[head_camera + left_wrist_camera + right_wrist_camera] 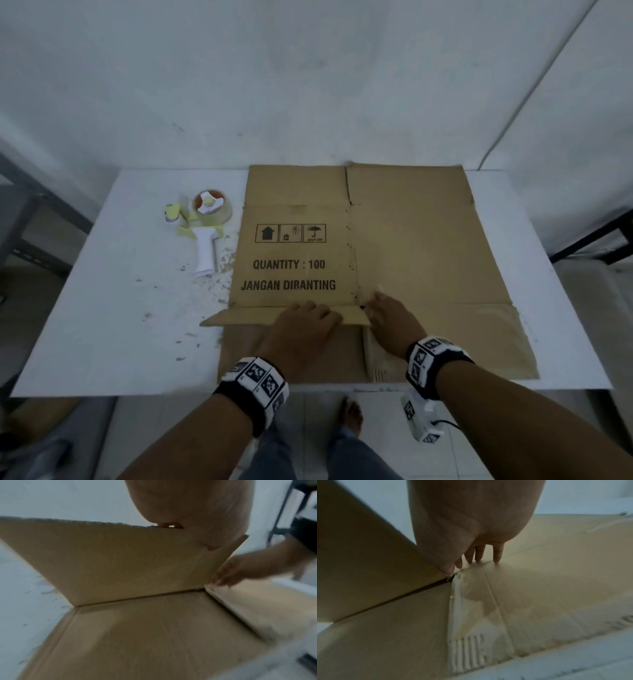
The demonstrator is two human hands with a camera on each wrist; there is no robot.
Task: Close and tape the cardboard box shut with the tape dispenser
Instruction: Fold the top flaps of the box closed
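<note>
A flattened brown cardboard box (411,246), printed "QUANTITY : 100", lies on the white table (120,308). Its near left flap (246,315) is lifted off the table; my left hand (305,322) grips the flap's top edge, fingers curled over it. In the left wrist view the raised flap (128,561) stands up under my left hand (188,507). My right hand (387,311) presses straight fingertips (479,557) on the fold crease beside the flap (359,568). A white and yellow tape dispenser (205,226) lies left of the box, untouched.
Small scraps of torn paper (219,270) litter the table between dispenser and box. The box's near edge reaches the table's front edge. A dark metal frame (27,219) stands to the left, and a wall rises just behind the table.
</note>
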